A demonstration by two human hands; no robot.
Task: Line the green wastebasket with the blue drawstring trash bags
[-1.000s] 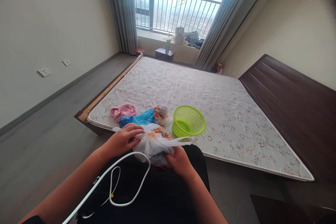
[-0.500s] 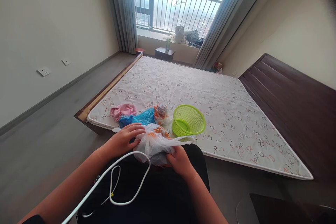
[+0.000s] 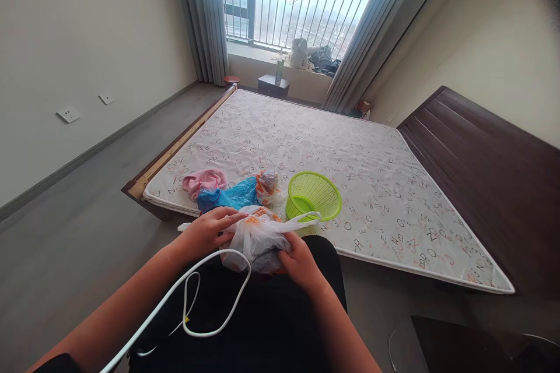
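A white plastic bag [image 3: 258, 239] with orange print rests above my lap, its contents hidden. My left hand [image 3: 209, 232] grips its left side, fingers curved over the top. On the opposite side, my right hand [image 3: 298, 259] holds the bag with the thumb in front. One handle of the bag stretches right, across the front of a green plastic basket [image 3: 312, 189]. Just beyond the bag lie a blue plastic bag [image 3: 234, 193], a pink cloth [image 3: 203, 182] and another orange-and-white plastic bag [image 3: 268, 183], all on the mattress.
The patterned mattress [image 3: 371, 186] fills the middle, with a dark headboard [image 3: 476, 175] at right. A white cable [image 3: 210, 335] loops across my lap. Far off, a small nightstand [image 3: 273, 86] stands below the window. A dark flat object [image 3: 464, 344] lies at lower right.
The view has tilted slightly. My hands stay on the white bag, and its right handle lies a little higher against the basket.
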